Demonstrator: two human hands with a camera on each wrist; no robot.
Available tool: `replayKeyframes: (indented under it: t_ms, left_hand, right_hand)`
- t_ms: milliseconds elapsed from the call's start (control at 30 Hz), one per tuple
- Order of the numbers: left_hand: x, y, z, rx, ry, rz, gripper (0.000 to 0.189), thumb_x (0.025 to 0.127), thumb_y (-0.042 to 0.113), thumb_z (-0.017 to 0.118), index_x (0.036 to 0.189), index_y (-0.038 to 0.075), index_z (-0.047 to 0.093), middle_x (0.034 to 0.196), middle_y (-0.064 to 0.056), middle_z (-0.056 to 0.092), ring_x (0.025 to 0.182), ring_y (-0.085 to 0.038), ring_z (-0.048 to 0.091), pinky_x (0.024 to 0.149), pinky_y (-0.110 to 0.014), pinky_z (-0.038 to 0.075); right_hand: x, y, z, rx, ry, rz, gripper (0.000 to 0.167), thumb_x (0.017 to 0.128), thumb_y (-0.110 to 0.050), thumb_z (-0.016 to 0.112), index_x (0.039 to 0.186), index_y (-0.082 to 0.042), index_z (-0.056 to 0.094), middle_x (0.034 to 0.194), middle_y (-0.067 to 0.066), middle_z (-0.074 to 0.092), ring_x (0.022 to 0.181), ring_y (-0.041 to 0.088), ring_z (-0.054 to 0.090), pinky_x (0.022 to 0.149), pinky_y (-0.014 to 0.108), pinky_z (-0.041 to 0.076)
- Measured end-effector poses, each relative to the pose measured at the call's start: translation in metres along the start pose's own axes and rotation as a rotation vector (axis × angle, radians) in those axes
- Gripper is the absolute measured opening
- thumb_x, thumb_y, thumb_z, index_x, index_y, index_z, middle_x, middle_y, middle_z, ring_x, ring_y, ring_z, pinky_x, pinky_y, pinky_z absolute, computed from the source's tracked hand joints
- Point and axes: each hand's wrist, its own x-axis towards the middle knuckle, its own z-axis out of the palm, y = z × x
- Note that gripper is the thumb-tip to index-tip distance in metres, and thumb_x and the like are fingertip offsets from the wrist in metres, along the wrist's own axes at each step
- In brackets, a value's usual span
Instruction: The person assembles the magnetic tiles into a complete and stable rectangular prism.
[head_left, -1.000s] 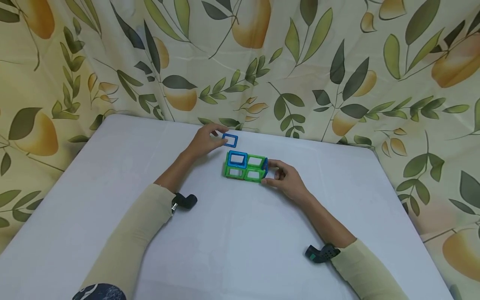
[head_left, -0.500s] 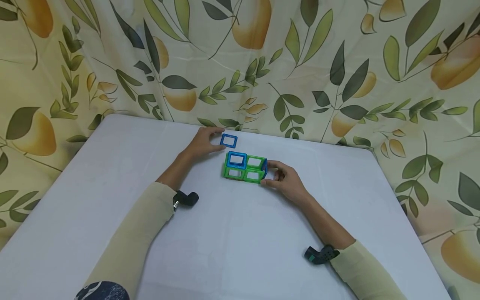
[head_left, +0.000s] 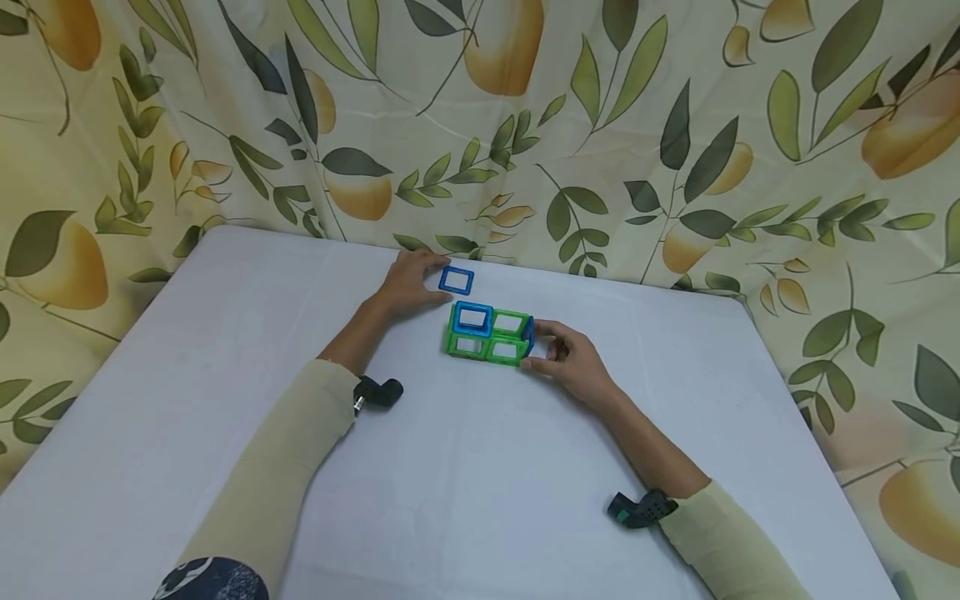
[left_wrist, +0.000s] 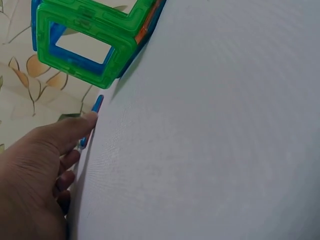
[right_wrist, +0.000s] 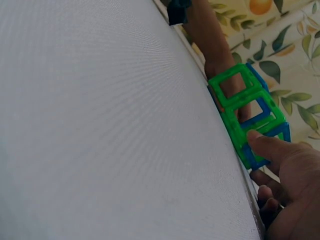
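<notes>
A block built of green and blue magnetic tiles point(head_left: 491, 336) sits on the white table, with a blue square frame on its top left and another blue tile at its right end. My right hand point(head_left: 573, 362) grips that right end, thumb on the near green edge point(right_wrist: 260, 139) and fingers behind. Just beyond the block lies a single blue square magnetic tile point(head_left: 470, 283). My left hand point(head_left: 408, 282) holds it from the left, thumb and forefinger at its near and far edges. In the left wrist view the thumb overlaps this tile point(left_wrist: 100, 102), seen edge-on; the forefinger is hidden.
The table's far edge point(head_left: 600, 280) runs close behind the loose tile. A curtain printed with fruit and leaves point(head_left: 450, 125) hangs behind it. Small black wrist cameras point(head_left: 382, 392) sit at both sleeve cuffs.
The loose blue tile has shifted slightly left and lies flatter, and my left thumb and forefinger have spread wider along its edges. My right hand and the block have stayed nearly still.
</notes>
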Motion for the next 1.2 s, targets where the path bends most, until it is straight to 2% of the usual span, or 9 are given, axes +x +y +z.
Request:
replayKeyframes:
  t_ms: [267, 533, 833, 1067, 1200]
  left_hand:
    - [0.003, 0.001, 0.002, 0.024, -0.003, -0.024, 0.069, 0.092, 0.038, 0.082, 0.152, 0.016, 0.057, 0.152, -0.012, 0.050, 0.136, -0.031, 0.040, 0.111, -0.048, 0.036]
    - [0.003, 0.003, 0.000, 0.119, -0.035, 0.012, 0.065, 0.095, 0.041, 0.076, 0.152, 0.017, 0.058, 0.151, -0.017, 0.048, 0.133, -0.036, 0.040, 0.107, -0.051, 0.038]
    - [0.003, 0.004, -0.002, 0.095, -0.026, 0.006, 0.057, 0.096, 0.037, 0.077, 0.146, 0.016, 0.064, 0.151, -0.016, 0.048, 0.132, -0.035, 0.040, 0.107, -0.051, 0.037]
    - [0.002, 0.005, -0.001, 0.109, -0.035, 0.003, 0.060, 0.094, 0.040, 0.078, 0.148, 0.018, 0.063, 0.151, -0.016, 0.047, 0.131, -0.034, 0.039, 0.106, -0.050, 0.037]
    - [0.001, 0.006, -0.001, 0.087, -0.027, -0.008, 0.058, 0.094, 0.039, 0.079, 0.146, 0.018, 0.065, 0.152, -0.015, 0.047, 0.133, -0.035, 0.038, 0.108, -0.051, 0.036]
  right_hand:
    - [0.000, 0.000, 0.000, 0.019, -0.006, 0.015, 0.064, 0.087, -0.009, 0.087, 0.146, -0.003, 0.060, 0.122, 0.015, 0.063, 0.085, 0.021, 0.047, 0.068, 0.024, 0.037]
    - [0.000, -0.002, 0.001, -0.009, -0.010, 0.026, 0.063, 0.089, -0.001, 0.083, 0.145, 0.005, 0.057, 0.122, 0.025, 0.061, 0.086, 0.030, 0.047, 0.067, 0.025, 0.037]
    - [-0.001, 0.000, 0.000, -0.007, -0.001, 0.005, 0.064, 0.087, -0.013, 0.088, 0.145, -0.006, 0.061, 0.122, 0.017, 0.063, 0.086, 0.025, 0.047, 0.069, 0.026, 0.037]
    - [-0.001, -0.002, 0.001, -0.010, 0.002, 0.011, 0.064, 0.088, -0.006, 0.085, 0.146, -0.001, 0.059, 0.123, 0.021, 0.062, 0.085, 0.026, 0.047, 0.068, 0.025, 0.037]
    - [-0.004, -0.013, 0.000, -0.009, -0.003, 0.011, 0.061, 0.088, -0.001, 0.083, 0.144, 0.003, 0.059, 0.122, 0.025, 0.062, 0.085, 0.032, 0.047, 0.067, 0.025, 0.037]
